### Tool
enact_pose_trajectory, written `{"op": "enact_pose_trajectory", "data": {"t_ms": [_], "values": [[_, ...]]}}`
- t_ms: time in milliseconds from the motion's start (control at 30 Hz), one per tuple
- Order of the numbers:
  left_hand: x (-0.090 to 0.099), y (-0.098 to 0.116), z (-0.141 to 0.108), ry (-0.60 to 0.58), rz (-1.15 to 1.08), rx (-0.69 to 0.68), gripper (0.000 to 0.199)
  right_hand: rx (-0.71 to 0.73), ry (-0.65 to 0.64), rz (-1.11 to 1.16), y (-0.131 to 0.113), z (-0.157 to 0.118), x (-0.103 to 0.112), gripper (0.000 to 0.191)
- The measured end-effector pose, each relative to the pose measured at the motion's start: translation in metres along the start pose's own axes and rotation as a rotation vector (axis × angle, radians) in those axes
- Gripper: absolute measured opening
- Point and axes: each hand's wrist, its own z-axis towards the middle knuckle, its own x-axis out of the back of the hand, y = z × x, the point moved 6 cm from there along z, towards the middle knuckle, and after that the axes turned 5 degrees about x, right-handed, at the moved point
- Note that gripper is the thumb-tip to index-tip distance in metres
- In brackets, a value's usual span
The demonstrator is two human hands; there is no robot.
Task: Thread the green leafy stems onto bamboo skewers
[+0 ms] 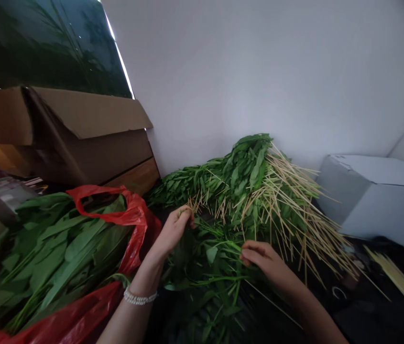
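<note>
My left hand (177, 228), with a beaded bracelet (140, 297) on its wrist, is closed in a pinch. A bit of green shows at its fingers, too small to make out. Lower and to the right, my right hand (261, 257) pinches the end of a leafy green stem (235, 246). Loose green stems and leaves (219, 279) lie beneath and between both hands. Just beyond them rises a pile of leaves threaded on thin sticks (248, 160), whose pale bare ends (295, 205) fan out to the right.
At left, a red plastic bag (135, 220) lies open around large leafy greens (69, 243). Behind it stands an open cardboard box (90, 153). A white box (384, 191) is at right, near more pale sticks (398, 277). A white wall (259, 71) closes off the back.
</note>
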Motion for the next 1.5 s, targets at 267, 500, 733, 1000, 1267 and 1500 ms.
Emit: {"op": "enact_pose_trajectory", "data": {"t_ms": [267,500,733,1000,1267,1500], "values": [[-0.059,0.029,-0.031,-0.378,0.396,-0.333,0.022,0.077,0.01,-0.231,-0.009,-0.001,-0.011,0.021],[-0.082,0.025,-0.051,-0.579,0.782,-0.52,0.018,0.205,0.013,-0.477,-0.009,-0.002,-0.016,0.015],[-0.099,0.014,-0.054,-0.536,1.061,-0.651,0.013,0.326,0.022,-0.974,-0.008,-0.006,-0.034,0.017],[-0.106,0.01,-0.057,-0.545,1.0,-0.697,0.013,0.353,0.045,-0.962,-0.002,-0.004,-0.038,0.017],[-0.069,-0.003,-0.024,-0.452,0.188,-0.214,0.013,0.355,-0.024,-0.504,-0.013,-0.004,-0.041,0.021],[-0.013,-0.033,-0.001,-0.01,-0.322,0.185,0.026,0.009,0.009,0.336,0.006,0.001,-0.023,0.032]]}}
